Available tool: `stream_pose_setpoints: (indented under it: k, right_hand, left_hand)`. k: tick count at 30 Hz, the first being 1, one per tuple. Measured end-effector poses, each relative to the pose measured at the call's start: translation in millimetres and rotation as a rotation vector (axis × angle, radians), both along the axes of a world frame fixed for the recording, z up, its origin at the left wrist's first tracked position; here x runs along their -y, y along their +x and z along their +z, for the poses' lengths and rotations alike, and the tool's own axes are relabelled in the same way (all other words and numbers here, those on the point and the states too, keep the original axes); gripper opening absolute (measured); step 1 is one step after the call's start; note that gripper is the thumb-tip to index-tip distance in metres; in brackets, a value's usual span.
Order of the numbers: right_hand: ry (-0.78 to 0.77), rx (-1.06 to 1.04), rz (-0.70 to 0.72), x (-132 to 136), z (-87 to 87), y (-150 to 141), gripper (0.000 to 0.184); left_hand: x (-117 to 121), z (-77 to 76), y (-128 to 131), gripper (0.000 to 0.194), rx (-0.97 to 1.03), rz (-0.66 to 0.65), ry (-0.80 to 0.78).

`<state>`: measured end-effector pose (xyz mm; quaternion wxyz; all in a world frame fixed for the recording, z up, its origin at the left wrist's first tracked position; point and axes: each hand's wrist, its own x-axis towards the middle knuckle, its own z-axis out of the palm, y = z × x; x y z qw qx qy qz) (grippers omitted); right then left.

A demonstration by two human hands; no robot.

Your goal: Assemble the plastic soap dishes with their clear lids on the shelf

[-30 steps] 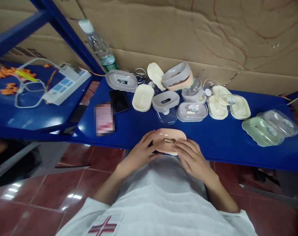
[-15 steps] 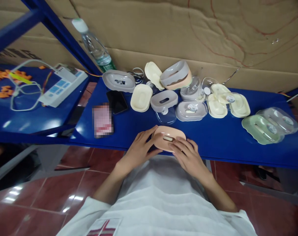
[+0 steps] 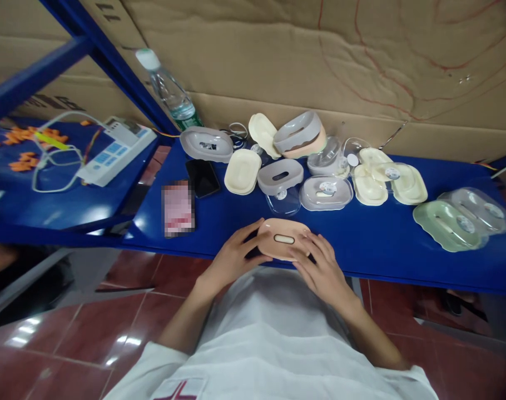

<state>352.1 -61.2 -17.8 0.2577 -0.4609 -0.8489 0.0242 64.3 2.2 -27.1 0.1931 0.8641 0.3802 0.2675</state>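
Observation:
At the table's front edge lies a peach soap dish (image 3: 273, 247), long and rounded, with an oval slot in its middle. Something cream-coloured shows through that slot. My left hand (image 3: 232, 255) grips the left end, thumb on the near side and fingers on the far side. On the right end, my right hand (image 3: 320, 261) holds the dish with its fingers over the rim. The underside is hidden. Just beyond stand a grey slotted dish (image 3: 292, 180), a cream tray (image 3: 242, 172) and a grey dish with a clear lid (image 3: 309, 199).
More cream trays (image 3: 413, 186) and a green dish with clear lid (image 3: 434, 225) sit to the right. Leftward are a phone (image 3: 203, 178), a blurred pink item (image 3: 178, 208), a water bottle (image 3: 169, 91) and a power strip (image 3: 115, 153). Cardboard (image 3: 257, 50) backs the blue table (image 3: 361, 244).
My right fingers have shifted off the slot to the dish's right end. The cream part now fills the slot, and the cream edge seen below the dish earlier is hidden.

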Motion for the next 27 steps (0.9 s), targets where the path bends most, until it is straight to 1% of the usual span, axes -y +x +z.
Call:
stream_pose_setpoints:
  k: [2, 5, 7, 9, 10, 11, 13, 15, 16, 18, 21, 23, 24, 27]
  right_hand:
    - [-0.022, -0.012, 0.017, -1.3, -0.5, 1.5, 0.045]
    - [-0.057, -0.016, 0.046, -2.6, 0.2, 3.0, 0.042]
    - [-0.071, -0.009, 0.047, -2.8, 1.4, 2.3, 0.04]
    - [-0.075, -0.009, 0.047, -2.6, 2.6, 1.4, 0.038]
    - [-0.073, -0.019, 0.045, -2.3, 3.0, 1.8, 0.038]
    - [-0.068, -0.037, 0.04, -2.0, 3.3, 3.1, 0.037]
    - [-0.058, -0.084, 0.011, -1.1, 3.4, 10.1, 0.033]
    - [-0.05, -0.121, -0.045, 0.2, 2.7, 22.8, 0.032]
    - [-0.045, -0.136, -0.079, 0.8, 2.0, 30.5, 0.032]
    - [-0.025, -0.17, -0.146, 1.6, 0.0, 45.6, 0.035]
    - [-0.009, -0.22, -0.221, 0.6, -3.3, 59.4, 0.037]
    - [-0.017, -0.229, -0.242, -1.1, -5.0, 60.6, 0.037]
    - [-0.022, -0.23, -0.243, -2.0, -5.6, 59.5, 0.037]
    - [-0.019, -0.222, -0.228, -2.6, -6.3, 54.2, 0.037]
  left_hand:
    - [-0.5, 2.5, -3.0, 0.058, -0.015, -0.004, -0.012]
    - [-10.1, 16.8, -6.4, 0.054, -0.04, -0.046, -0.041]
    - [-25.2, 29.3, -2.4, 0.047, -0.054, -0.056, -0.037]
    - [-45.6, 39.2, 9.2, 0.043, -0.092, -0.054, -0.002]
    - [-56.3, 42.3, 17.0, 0.043, -0.134, -0.081, 0.013]
    - [-66.3, 43.9, 25.2, 0.044, -0.179, -0.113, 0.023]
    - [-81.7, 43.9, 39.2, 0.047, -0.273, -0.115, 0.047]
    - [-87.3, 41.9, 44.9, 0.052, -0.344, -0.101, 0.052]
    - [-85.9, 40.9, 43.8, 0.056, -0.368, -0.093, 0.054]
    - [-75.0, 40.0, 35.1, 0.066, -0.392, -0.078, 0.067]
    - [-43.1, 40.7, 16.3, 0.08, -0.383, -0.067, 0.089]
    - [-17.7, 41.1, 7.1, 0.085, -0.36, -0.112, 0.097]
    - [-5.7, 40.9, 4.3, 0.08, -0.36, -0.12, 0.103]
    - [20.4, 38.1, 0.3, 0.051, -0.306, -0.126, 0.177]
